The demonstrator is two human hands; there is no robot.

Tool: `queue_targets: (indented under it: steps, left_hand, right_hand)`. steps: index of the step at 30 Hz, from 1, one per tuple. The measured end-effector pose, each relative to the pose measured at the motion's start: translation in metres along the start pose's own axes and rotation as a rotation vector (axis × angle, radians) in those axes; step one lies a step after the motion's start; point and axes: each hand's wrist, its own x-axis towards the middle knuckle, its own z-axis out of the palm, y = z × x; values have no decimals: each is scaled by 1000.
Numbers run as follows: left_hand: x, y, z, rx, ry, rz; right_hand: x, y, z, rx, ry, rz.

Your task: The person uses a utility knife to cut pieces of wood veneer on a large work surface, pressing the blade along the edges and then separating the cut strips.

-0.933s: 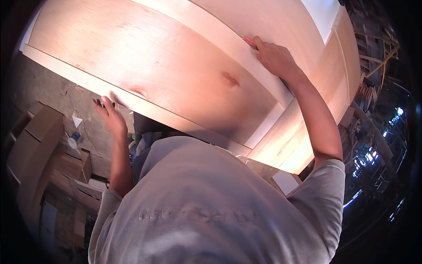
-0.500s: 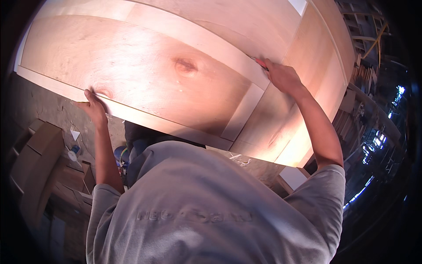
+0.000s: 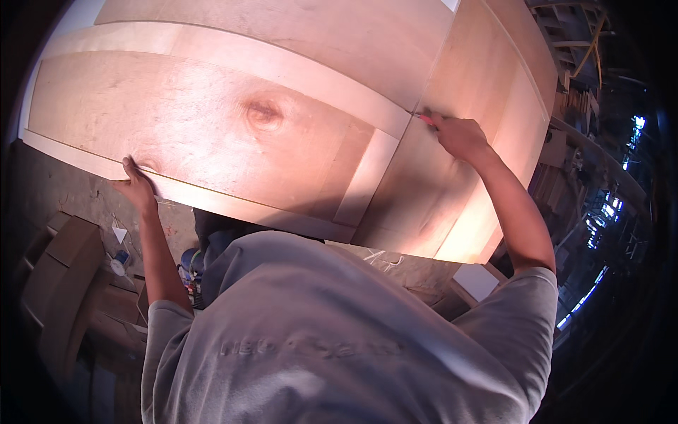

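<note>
Pinched red tool (image 3: 426, 119) in right hand (image 3: 460, 136) at two o'clock, clasped wooden panel (image 3: 219, 127) with left hand (image 3: 140, 187) at nine, near brown box (image 3: 63, 290), contents unclear, at eight.

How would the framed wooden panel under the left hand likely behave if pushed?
The framed wooden panel is probably stiff, given the pale border strips along its edges. Broad and flat, it would likely slide or pivot rather than roll. Its large span suggests it may feel unwieldy.
</note>
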Motion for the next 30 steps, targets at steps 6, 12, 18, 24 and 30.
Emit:
queue_targets:
  steps: [6, 12, 18, 24, 30]
  left_hand:
    - [0, 11, 0, 167, -42, 44]
    - [7, -34, -13, 62, -33, 30]
    - [3, -8, -3, 84, -27, 63]
    - [4, 7, 9, 185, 44, -193]
    - [30, -36, -9, 389, -8, -187]
  right_hand:
    - [4, -23, -18, 46, 80, 25]
    - [18, -43, -44, -240, -51, 23]
    - [-9, -17, -30, 51, 203, 98]
    - [-74, -52, 60, 846, 629, 274]
    - [-70, -237, 167, 2040, 997, 486]
